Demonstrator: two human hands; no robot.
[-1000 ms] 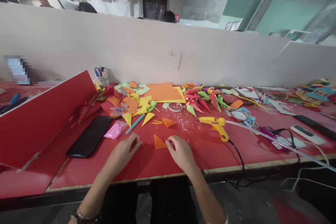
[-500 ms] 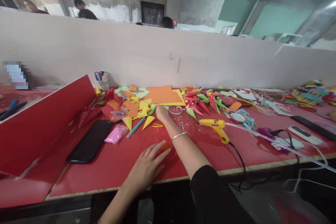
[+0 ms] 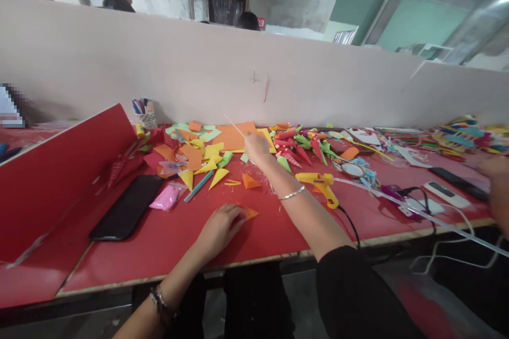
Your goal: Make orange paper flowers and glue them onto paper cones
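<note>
My left hand is low over the front of the red table, its fingers closed on a small orange paper piece. My right hand reaches toward the back, closed around a thin pale stick that points up and left. Behind that hand are an orange paper sheet and a yellow one. A folded orange paper piece rests between the two hands. Yellow paper cones and a teal pen lie left of it. A yellow glue gun sits beyond my right forearm.
A black phone and a pink packet lie at left, beside a slanting red board. Red and green paper cones pile up at the back. A power strip and another person's hand are at right.
My right hand has lifted slightly and now shows a thin stick. My left fingers have drawn together on the orange piece. The folded orange piece between the hands has come into view.
</note>
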